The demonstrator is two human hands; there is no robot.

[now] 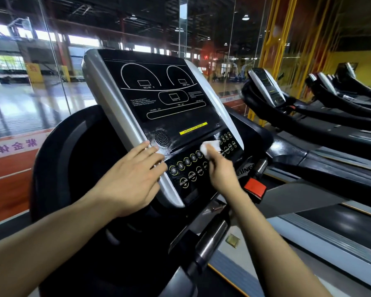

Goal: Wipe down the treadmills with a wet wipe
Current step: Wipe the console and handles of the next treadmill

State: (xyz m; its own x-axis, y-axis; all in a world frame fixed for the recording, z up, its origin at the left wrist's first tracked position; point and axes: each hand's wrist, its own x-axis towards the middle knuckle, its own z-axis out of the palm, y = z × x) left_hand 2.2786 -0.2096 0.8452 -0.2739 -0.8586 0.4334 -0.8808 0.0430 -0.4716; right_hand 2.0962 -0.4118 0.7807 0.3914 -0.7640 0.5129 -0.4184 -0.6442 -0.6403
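Observation:
A treadmill console (159, 99) fills the middle of the head view: a black panel with white dial outlines, a yellow label and rows of round buttons (186, 161), framed in silver. My right hand (221, 170) presses a white wet wipe (211, 147) against the panel just above the buttons. Wet streaks show around the round speaker grille (162, 139). My left hand (131, 179) lies flat with fingers spread on the console's silver left edge.
A red safety clip (255, 187) sits right of the console, with a metal handlebar (210, 243) below it. More treadmills (270, 86) line up to the right. A glass wall (41, 82) stands behind, with a sports hall beyond it.

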